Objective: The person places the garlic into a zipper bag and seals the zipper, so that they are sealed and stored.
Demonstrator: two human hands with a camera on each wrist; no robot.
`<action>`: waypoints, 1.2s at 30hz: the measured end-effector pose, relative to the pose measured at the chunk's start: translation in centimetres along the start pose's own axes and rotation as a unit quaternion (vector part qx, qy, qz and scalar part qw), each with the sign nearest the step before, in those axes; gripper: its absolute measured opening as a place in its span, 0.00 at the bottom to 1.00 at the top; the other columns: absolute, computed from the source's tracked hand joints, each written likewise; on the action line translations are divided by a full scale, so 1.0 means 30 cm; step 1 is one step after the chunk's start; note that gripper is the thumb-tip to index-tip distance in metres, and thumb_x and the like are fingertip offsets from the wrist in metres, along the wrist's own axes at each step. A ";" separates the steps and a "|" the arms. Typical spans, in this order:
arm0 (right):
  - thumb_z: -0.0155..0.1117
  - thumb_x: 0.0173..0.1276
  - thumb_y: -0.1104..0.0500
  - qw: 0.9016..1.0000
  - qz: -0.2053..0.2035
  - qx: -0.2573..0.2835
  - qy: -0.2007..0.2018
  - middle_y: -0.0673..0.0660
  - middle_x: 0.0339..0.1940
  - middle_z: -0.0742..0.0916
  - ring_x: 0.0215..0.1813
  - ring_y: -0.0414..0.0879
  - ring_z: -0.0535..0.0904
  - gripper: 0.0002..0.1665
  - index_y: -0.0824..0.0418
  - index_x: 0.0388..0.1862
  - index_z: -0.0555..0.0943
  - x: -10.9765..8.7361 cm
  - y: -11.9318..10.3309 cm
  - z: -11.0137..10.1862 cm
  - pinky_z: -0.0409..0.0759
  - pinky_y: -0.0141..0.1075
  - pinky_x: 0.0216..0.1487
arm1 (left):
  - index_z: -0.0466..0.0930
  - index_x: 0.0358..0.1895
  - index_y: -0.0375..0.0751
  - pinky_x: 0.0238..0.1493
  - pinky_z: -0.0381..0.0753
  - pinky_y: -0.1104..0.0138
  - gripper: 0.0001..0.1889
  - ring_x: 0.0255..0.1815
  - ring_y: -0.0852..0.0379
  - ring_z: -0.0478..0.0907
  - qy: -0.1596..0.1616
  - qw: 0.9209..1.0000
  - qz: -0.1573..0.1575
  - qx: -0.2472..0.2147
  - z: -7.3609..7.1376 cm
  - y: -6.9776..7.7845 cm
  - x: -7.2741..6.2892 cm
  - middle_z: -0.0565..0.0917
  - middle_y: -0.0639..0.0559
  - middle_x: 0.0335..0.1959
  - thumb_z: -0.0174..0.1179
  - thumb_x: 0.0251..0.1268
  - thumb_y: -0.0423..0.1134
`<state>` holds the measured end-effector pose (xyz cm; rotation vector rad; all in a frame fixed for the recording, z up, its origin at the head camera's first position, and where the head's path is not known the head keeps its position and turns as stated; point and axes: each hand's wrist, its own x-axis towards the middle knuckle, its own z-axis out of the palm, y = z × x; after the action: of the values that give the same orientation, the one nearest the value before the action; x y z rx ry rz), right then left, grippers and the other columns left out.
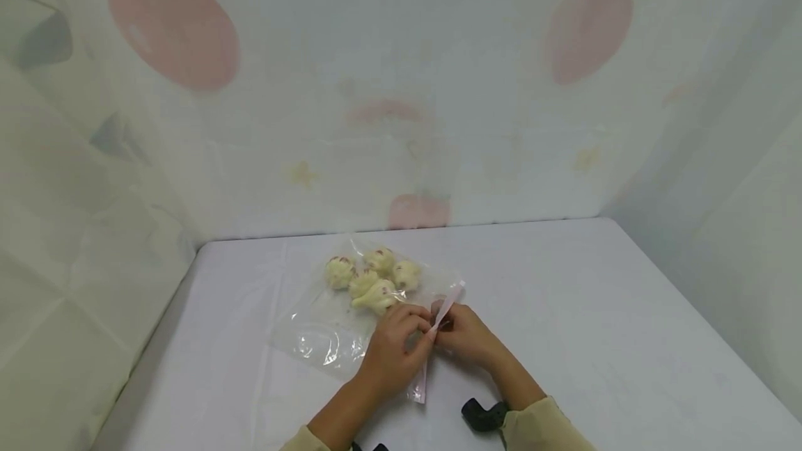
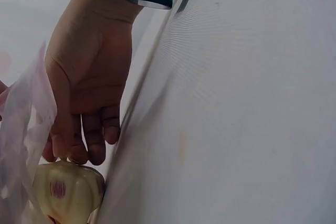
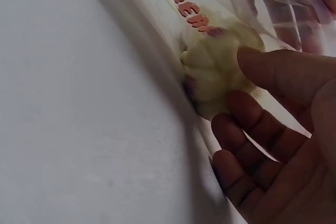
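Note:
A clear plastic zip bag (image 1: 318, 343) with a pink strip along its mouth lies on the table. Several pale garlic bulbs (image 1: 340, 273) with purplish marks are inside it. My left hand (image 1: 395, 350) pinches the bag's mouth by the pink strip (image 1: 418, 388). Across the strip, my right hand (image 1: 470, 336) is at the opening. In the right wrist view, its thumb and fingers grip another garlic bulb (image 3: 223, 64). The left wrist view also has that garlic bulb (image 2: 68, 190) beneath the right fingertips, beside the bag film (image 2: 23, 145). From above, this bulb is hidden.
A white-covered table (image 1: 595, 312) lies under the bag. Behind stands a white curtain (image 1: 489, 124) printed with strawberries, and pale sheeting (image 1: 81, 228) hangs at the left. A black wrist device (image 1: 484, 415) is by the right wrist.

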<state>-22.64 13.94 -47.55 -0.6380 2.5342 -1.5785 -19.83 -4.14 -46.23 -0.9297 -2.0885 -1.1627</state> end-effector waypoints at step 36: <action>0.54 0.53 0.78 0.977 -0.048 0.144 0.151 0.49 0.17 0.80 0.22 0.38 0.74 0.11 0.68 0.19 0.78 -0.018 -0.070 -0.039 0.75 0.33 0.25 | 0.73 0.35 0.49 0.49 0.79 0.65 0.05 0.55 0.59 0.76 0.002 0.992 -0.123 0.008 -0.023 0.016 0.000 0.81 0.53 0.49 0.54 0.72 0.36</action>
<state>-21.86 14.33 -45.24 -0.5259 2.4188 -2.1740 -19.34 -4.57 -45.67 -0.6741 -2.2538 -1.2661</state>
